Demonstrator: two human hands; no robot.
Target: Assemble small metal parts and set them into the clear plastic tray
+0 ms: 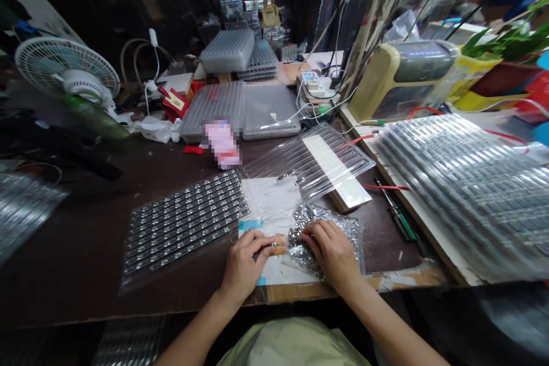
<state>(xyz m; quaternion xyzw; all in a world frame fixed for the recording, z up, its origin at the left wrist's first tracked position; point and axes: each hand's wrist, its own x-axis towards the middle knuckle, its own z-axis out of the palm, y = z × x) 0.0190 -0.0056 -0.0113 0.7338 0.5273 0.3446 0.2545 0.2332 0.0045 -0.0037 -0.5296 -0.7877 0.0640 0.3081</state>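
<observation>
My left hand (245,260) is closed in a pinch over the white sheet (270,197) at the table's front. Between thumb and forefinger sits a small shiny metal part (274,244), too small to name. My right hand (333,251) has its fingertips pressed together in a heap of small silvery metal parts (305,218) on clear plastic; whatever they pinch is hidden. Left of my hands lies a clear tray (189,220) filled with rows of dark strips bearing shiny pieces. Behind the heap, a ribbed clear tray (278,163) carries a few small metal pieces.
A white bar (332,168) lies across the ribbed tray. On the right are a green-handled screwdriver (401,220) and stacked filled trays (467,189). Closed clear cases (270,108), a fan (68,68) and a cream-coloured machine (403,77) stand farther back, with loose cables.
</observation>
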